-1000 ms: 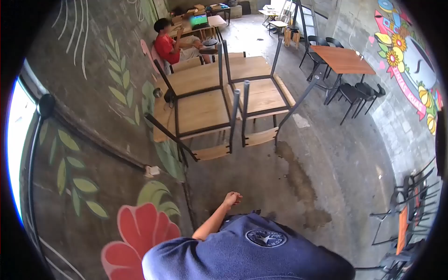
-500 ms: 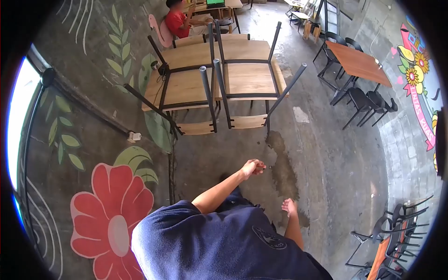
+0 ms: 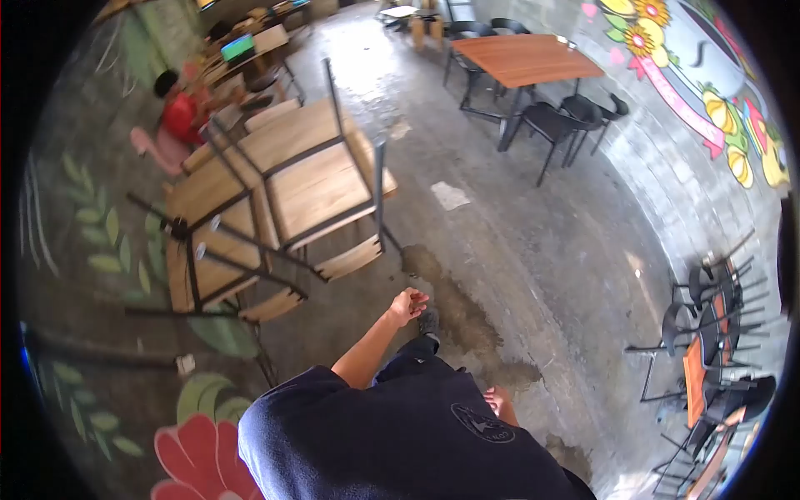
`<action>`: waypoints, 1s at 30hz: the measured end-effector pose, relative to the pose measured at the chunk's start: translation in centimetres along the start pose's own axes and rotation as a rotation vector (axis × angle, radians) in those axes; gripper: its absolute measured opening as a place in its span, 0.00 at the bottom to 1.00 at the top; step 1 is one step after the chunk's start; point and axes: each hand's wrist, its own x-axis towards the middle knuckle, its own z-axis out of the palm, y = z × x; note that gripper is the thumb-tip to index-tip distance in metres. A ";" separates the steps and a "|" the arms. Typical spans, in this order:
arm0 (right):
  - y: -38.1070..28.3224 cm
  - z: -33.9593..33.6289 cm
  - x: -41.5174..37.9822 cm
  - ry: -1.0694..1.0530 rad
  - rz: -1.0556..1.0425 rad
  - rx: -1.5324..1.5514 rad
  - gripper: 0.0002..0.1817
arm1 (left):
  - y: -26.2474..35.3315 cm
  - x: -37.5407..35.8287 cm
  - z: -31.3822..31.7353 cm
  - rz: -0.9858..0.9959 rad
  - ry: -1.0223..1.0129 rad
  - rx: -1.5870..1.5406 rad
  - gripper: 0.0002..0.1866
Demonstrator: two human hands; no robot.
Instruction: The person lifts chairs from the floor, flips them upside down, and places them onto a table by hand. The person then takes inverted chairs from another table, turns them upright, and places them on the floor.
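Observation:
My left hand [image 3: 408, 306] hangs in front of my body above the concrete floor [image 3: 533, 275], with loosely bent fingers apart and nothing in them. Below it a dark shoe [image 3: 428, 323] shows at the end of my leg. My right hand [image 3: 498, 402] is low beside the dark blue shirt [image 3: 375, 442], which covers part of it. Its visible fingers are slack and slightly apart, with nothing seen in them. Neither hand touches any furniture. Nearest to my left hand is an upturned chair [image 3: 350, 257] with a wooden backrest, resting on a light wooden table [image 3: 292, 133].
A brown table [image 3: 525, 60] with black chairs [image 3: 554, 125] stands at the back right. More chairs and tables [image 3: 696, 379] are stacked at the right wall. A person in red [image 3: 181, 117] sits at the back left near a green screen [image 3: 238, 48]. Wet patches [image 3: 458, 304] mark the floor.
My view has swung to the right, so the upturned chairs and tables now lie further left. A shoe has come into view beneath my left hand. My right hand has dropped back against the shirt.

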 end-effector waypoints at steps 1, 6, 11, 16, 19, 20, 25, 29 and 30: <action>-0.1 -0.8 0.2 0.044 0.028 0.065 0.20 | 1.5 1.4 1.7 -0.013 -0.017 0.033 0.12; -4.0 -5.2 0.7 0.138 0.056 0.276 0.21 | 9.3 8.9 12.5 -0.001 -0.217 0.189 0.12; -9.4 -5.5 1.7 0.305 -0.016 0.502 0.20 | 13.8 13.8 21.8 -0.002 -0.307 0.317 0.13; -13.9 -5.7 7.3 0.212 -0.061 0.534 0.17 | 17.1 17.4 29.0 -0.078 -0.424 0.293 0.13; -19.1 -8.5 11.2 0.207 -0.082 0.500 0.16 | 19.9 20.1 32.9 -0.050 -0.406 0.277 0.12; -21.7 -10.2 13.0 0.197 -0.096 0.470 0.16 | 21.3 21.1 34.0 -0.022 -0.390 0.251 0.12; -38.9 -22.5 22.5 0.144 -0.203 0.250 0.15 | 29.4 27.6 37.6 0.166 -0.252 0.146 0.13; -48.9 -28.5 27.4 0.101 -0.240 0.154 0.15 | 33.3 29.8 39.4 0.291 -0.066 -0.079 0.13; -51.7 -29.8 28.6 0.098 -0.256 0.140 0.15 | 34.2 30.1 40.6 0.324 -0.035 -0.120 0.13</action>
